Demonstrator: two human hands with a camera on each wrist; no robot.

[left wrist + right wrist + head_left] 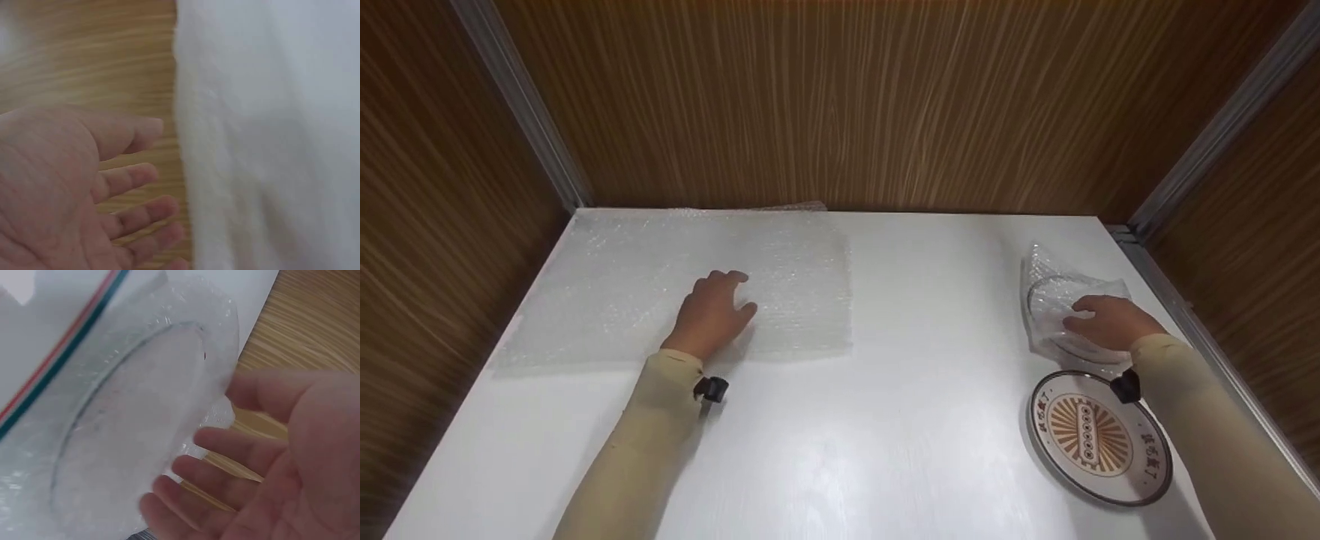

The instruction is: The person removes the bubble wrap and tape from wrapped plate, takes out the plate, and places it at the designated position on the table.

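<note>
Right fingers [216,479] near bubble-wrapped plate [124,422]

Brown wood-grain panels [832,105] walled the white counter [885,450] at the back and on both sides, with grey metal strips [519,97] along the two back corners.

Brown wood-grain panels [840,105] stand along the far edge and both sides of the white desk [922,405], grey metal posts [519,97] rising near its far corners; pale light glares off the desktop.
</note>
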